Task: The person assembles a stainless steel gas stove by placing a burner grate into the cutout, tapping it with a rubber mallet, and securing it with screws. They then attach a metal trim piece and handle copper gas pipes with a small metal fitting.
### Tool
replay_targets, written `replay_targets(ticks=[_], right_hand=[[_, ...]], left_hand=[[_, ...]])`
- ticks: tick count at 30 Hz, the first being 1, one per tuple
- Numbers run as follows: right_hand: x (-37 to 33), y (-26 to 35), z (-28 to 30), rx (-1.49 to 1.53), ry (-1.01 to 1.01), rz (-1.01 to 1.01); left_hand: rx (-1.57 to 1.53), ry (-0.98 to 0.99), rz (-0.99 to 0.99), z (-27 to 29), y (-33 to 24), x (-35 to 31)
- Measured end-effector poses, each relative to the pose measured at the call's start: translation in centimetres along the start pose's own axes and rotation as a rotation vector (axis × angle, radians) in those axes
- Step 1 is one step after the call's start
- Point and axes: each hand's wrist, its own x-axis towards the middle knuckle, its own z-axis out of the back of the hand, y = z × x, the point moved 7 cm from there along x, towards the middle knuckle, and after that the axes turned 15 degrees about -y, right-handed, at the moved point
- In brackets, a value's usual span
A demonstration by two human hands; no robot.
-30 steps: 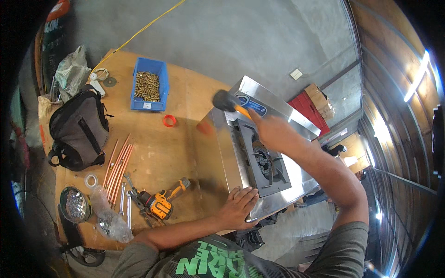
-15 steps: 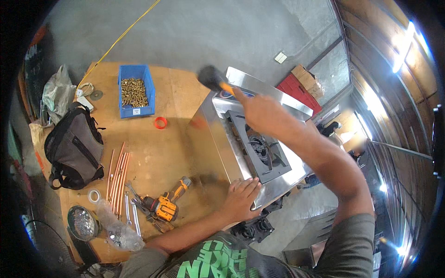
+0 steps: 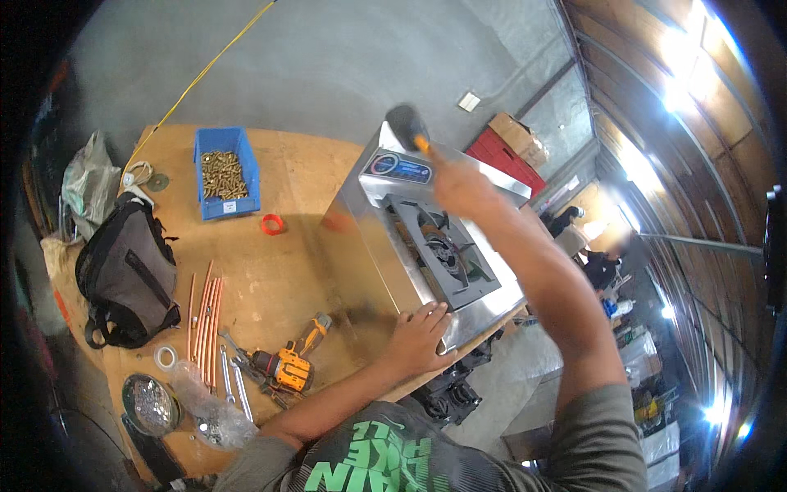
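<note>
My right hand (image 3: 463, 189) grips the handle of a black-headed rubber mallet (image 3: 406, 125). Its head is at the left end of the raised back panel of a stainless steel gas stove (image 3: 369, 217); whether they touch I cannot tell. My left hand (image 3: 418, 338) lies on the stove's near left corner, fingers spread by the dark burner grate (image 3: 479, 290). An oval blue label (image 3: 399, 167) sits on the stove top below the back panel.
On the wooden table (image 3: 270, 180) are a blue bin (image 3: 229, 207) of brass fittings, red tape (image 3: 272, 224), copper tubes (image 3: 209, 328), wrenches (image 3: 240, 385), an orange power drill (image 3: 291, 365) and a grey bag (image 3: 131, 275). Red crates (image 3: 500, 160) stand beyond the stove. People are at the far right.
The mallet has moved right with my right hand, from left of the back panel to its left end, uncovering the label. My left hand stays on the stove's corner. The view has shifted slightly.
</note>
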Motion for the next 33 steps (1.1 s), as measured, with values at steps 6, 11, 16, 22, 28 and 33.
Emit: replay_targets(ticks=[6,11,16,22,28,33], right_hand=[[-6.6,1.1,9.8,0.209,-0.204,0.207],[-16.1,2.9,11.5,0.391,-0.023,0.276],[-20.8,2.0,11.1,0.323,0.098,0.235],[-27.6,0.8,6.7,0.567,0.281,0.058],[-28.9,-4.5,1.7,0.339,0.280,-0.251],[-28.8,-0.5,6.3,0.581,0.140,-0.081]], left_hand=[[-0.031,0.065,0.042,0.0,0.0,0.9],[-0.203,0.135,0.102,0.2,2.0,0.6],[-0.313,-0.059,0.589,1.1,16.0,0.3],[-0.241,-0.141,0.781,1.7,27.9,1.1],[-0.281,-0.134,0.848,0.8,28.9,-0.3],[-0.443,-0.157,0.900,0.7,31.9,2.5]])
